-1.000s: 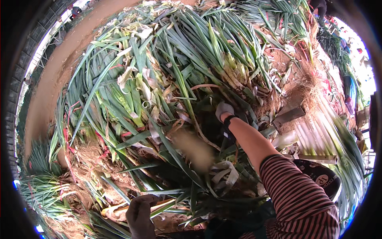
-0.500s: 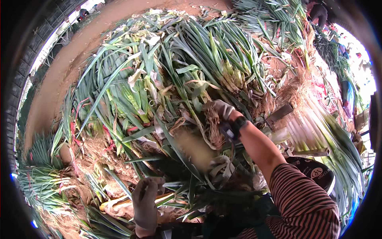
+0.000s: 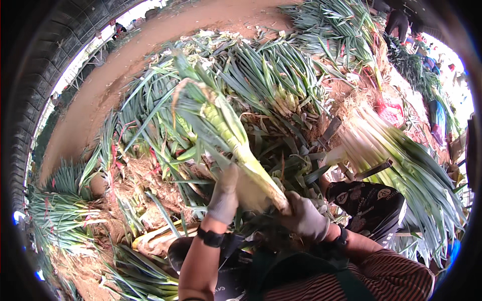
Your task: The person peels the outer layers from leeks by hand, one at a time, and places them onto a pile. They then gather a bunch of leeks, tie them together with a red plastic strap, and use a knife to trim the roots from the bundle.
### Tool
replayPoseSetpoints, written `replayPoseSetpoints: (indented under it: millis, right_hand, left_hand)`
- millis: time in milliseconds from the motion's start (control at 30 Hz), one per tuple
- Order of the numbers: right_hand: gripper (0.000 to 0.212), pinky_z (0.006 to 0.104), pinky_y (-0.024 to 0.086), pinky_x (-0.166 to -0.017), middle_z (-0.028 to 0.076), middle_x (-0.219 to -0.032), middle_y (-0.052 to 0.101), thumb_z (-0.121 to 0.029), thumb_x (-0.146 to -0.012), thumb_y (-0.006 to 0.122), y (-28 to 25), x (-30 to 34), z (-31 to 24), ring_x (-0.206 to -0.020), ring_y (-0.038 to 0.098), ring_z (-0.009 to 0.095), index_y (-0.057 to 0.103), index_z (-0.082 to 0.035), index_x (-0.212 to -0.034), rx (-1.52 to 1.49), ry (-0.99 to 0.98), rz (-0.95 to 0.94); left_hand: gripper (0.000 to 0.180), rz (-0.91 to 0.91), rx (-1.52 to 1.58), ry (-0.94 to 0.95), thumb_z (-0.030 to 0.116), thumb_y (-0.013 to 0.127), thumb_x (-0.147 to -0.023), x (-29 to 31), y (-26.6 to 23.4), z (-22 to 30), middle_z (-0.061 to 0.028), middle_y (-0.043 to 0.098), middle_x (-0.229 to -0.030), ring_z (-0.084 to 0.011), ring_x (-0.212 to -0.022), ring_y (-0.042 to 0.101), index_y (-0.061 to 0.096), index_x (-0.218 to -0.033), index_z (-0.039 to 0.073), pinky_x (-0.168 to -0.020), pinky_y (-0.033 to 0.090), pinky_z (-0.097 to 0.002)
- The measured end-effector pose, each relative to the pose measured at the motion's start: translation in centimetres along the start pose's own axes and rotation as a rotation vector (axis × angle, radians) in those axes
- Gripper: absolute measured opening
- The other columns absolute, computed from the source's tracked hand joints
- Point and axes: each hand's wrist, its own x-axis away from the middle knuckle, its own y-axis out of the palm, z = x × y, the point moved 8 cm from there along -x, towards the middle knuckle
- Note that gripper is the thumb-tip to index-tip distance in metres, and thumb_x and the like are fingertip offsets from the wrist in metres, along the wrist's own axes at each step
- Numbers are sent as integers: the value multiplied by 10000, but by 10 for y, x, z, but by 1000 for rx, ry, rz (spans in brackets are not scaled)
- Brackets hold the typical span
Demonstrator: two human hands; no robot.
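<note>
Gloved fingers of the right hand (image 3: 306, 216) are clamped on the pale root end of a leek (image 3: 236, 145); the left hand (image 3: 224, 196), in a grey knit glove, presses curled fingers against its smooth white shaft; the leek rises tilted up-left, fanning into long flat green leaves, above a tangled heap of leeks (image 3: 271, 85) on brown soil (image 3: 150, 175)

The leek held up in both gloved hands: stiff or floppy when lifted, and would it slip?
The leek probably stays fairly stiff along its pale stalk, which runs straight between the left hand and right hand. Its green leaf tips bend over, so likely floppy there. The gloves likely limit slipping.
</note>
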Motion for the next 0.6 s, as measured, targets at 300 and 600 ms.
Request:
replayPoseSetpoints:
  millis: [300, 600]
  right_hand:
    - [550, 263, 489, -827, 60, -990, 635, -127, -817, 742, 2, 45, 40, -952, 561, 97, 469, 69, -1253, -484, 33, 4]
    - [463, 253, 491, -693, 37, -888, 640, -189, -902, 638, -41, 43, 20, -777, 572, 75, 512, 39, -1285, -663, -149, 74]
  left_hand:
    - [238, 84, 126, 151, 194, 544, -964, 62, 33, -24, -108, 647, -1054, -211, -911, 679, 591, -1126, 27, -686, 612, -370]
    - [255, -206, -1258, 92, 216, 530, -948, 102, 60, -132, -215, 669, -904, -341, -787, 661, 641, -1031, 1, -695, 503, -451]
